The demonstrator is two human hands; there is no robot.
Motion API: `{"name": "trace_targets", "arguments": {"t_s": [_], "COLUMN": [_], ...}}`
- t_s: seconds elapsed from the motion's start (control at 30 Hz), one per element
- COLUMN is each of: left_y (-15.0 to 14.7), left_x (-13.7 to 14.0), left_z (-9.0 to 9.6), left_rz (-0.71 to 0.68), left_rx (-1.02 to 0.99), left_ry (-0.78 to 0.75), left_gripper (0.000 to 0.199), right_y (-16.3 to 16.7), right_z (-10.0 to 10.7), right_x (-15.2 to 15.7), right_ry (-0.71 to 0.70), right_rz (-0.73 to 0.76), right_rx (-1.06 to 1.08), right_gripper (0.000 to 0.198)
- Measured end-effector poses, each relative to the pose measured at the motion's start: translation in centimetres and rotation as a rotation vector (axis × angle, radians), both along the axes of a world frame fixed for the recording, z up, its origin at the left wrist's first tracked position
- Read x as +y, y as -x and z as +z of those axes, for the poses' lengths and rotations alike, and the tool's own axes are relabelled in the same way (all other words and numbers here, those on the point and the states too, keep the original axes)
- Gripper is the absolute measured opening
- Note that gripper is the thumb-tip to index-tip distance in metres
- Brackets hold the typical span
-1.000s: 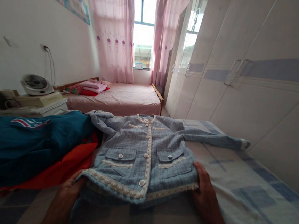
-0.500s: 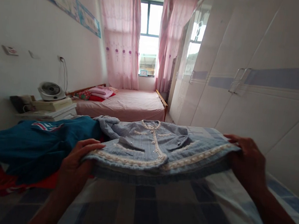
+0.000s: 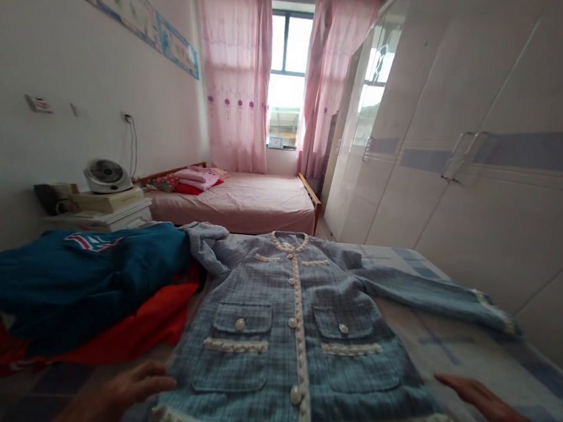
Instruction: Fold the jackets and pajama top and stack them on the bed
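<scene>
A blue jacket (image 3: 247, 319) with cream braided trim and pearly buttons lies front up and spread flat on the checked bedsheet (image 3: 427, 345). One of its sleeves stretches out to the right; the other is bunched at the upper left. My left hand (image 3: 122, 391) is beside the jacket's lower left corner, fingers apart; whether it touches the hem I cannot tell. Off the lower right corner, my right hand (image 3: 495, 413) hovers with fingers spread, holding nothing. Both hands are partly cut off by the frame edge.
Left of the jacket lie a teal garment (image 3: 92, 286) and an orange-red one (image 3: 154, 318) beneath it. Beyond stand a pink-covered bed (image 3: 257, 199) and a small fan (image 3: 107, 176) on a cabinet. A white wardrobe (image 3: 488, 216) lines the right side.
The jacket's hem, held up by both hands before, has come down flat toward me. My hands have let go and moved lower. The right sleeve now reaches outward.
</scene>
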State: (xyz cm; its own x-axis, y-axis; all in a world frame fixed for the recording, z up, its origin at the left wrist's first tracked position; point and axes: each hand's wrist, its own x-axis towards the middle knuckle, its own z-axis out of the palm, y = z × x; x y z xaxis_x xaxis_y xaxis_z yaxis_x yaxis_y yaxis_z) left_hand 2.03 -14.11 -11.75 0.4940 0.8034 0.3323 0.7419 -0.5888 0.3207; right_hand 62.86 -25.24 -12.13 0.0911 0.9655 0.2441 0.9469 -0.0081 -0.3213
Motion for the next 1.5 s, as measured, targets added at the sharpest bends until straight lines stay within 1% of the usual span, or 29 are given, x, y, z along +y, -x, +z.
{"name": "trace_targets", "arguments": {"t_s": [0.03,0.07,0.13,0.2,0.23,0.27,0.3,0.33,0.4,0.47,0.53,0.6,0.63,0.7,0.87,0.93,0.97,1.03,1.1,1.13,1.2,1.23,1.27,1.33,1.4,1.5], "left_y": [-0.7,-1.9,-5.1,-8.8,-10.5,-11.9,-12.9,-13.5,-13.8,-13.1,-12.2,-11.6,-11.4,-11.2,-11.2,-11.2,-11.2,-11.1,-10.8,-10.7,-10.2,-10.0,-9.8,-9.4,-9.2,-9.1], "left_x": [0.6,1.3,3.3,5.7,6.9,8.2,9.3,10.4,11.9,12.8,13.1,13.3,13.3,13.5,13.3,13.1,13.2,14.0,15.8,17.1,20.0,21.5,22.8,25.0,26.3,27.1], "left_z": [1.1,2.2,3.9,4.6,4.4,3.9,3.2,2.4,0.6,-1.0,-2.1,-2.8,-3.0,-3.3,-3.8,-3.2,-2.5,-0.3,2.8,4.3,6.9,7.7,8.1,8.1,7.2,6.1], "left_rz": [0.028,0.049,0.095,0.051,0.027,0.014,0.018,0.038,0.107,0.178,0.232,0.26,0.267,0.27,0.264,0.287,0.303,0.355,0.436,0.498,0.555,0.576,0.594,0.64,0.69,0.734], "left_rx": [0.003,0.007,0.0,0.033,0.049,0.072,0.095,0.114,0.135,0.136,0.132,0.112,0.098,0.076,0.029,-0.013,-0.036,-0.054,-0.02,0.015,0.035,0.045,0.051,0.067,0.073,0.051], "left_ry": [-0.005,0.005,0.023,0.043,0.044,0.043,0.037,0.029,0.016,0.012,0.013,0.014,0.015,0.015,0.032,0.012,-0.021,-0.134,-0.257,-0.294,-0.306,-0.293,-0.272,-0.218,-0.168,-0.122], "left_gripper": [0.038,0.036,0.036,0.034,0.035,0.035,0.036,0.038,0.041,0.043,0.044,0.044,0.044,0.044,0.042,0.042,0.043,0.046,0.048,0.048,0.051,0.051,0.052,0.051,0.045,0.035], "right_y": [0.5,1.6,5.2,10.2,12.8,15.2,17.4,19.2,21.6,22.5,22.3,21.6,21.3,20.8,20.4,20.3,20.3,20.3,20.3,20.4,20.4,20.4,20.4,20.4,20.3,20.3], "right_z": [1.6,3.4,7.0,9.9,10.7,11.0,10.8,10.2,7.7,4.3,1.2,-1.0,-1.6,-2.3,-2.5,-2.7,-2.8,-3.0,-3.1,-3.1,-3.1,-3.0,-3.0,-3.0,-3.1,-3.2], "right_x": [0.7,1.7,4.5,8.0,9.8,11.7,13.4,14.9,17.4,19.0,19.9,20.4,20.5,20.7,21.2,21.4,21.4,21.5,21.5,21.5,21.4,21.4,21.3,21.3,21.3,21.3], "right_ry": [-0.006,0.011,-0.057,-0.134,-0.166,-0.17,-0.171,-0.172,-0.143,-0.078,0.02,0.088,0.099,0.093,0.09,0.082,0.078,0.068,0.057,0.049,0.033,0.028,0.025,0.023,0.021,0.023], "right_rz": [0.009,0.052,0.078,0.165,0.189,0.224,0.255,0.266,0.266,0.216,0.166,0.151,0.156,0.173,0.185,0.181,0.181,0.183,0.181,0.176,0.169,0.167,0.168,0.171,0.172,0.172], "right_rx": [-0.018,-0.024,-0.024,-0.034,-0.032,-0.034,-0.033,-0.031,-0.039,-0.059,-0.064,-0.05,-0.043,-0.04,-0.046,-0.053,-0.058,-0.065,-0.068,-0.066,-0.058,-0.053,-0.048,-0.039,-0.035,-0.043], "right_gripper": [0.052,0.055,0.053,0.05,0.048,0.048,0.048,0.048,0.049,0.049,0.049,0.05,0.051,0.052,0.053,0.052,0.052,0.051,0.051,0.05,0.05,0.049,0.049,0.049,0.049,0.049]}}
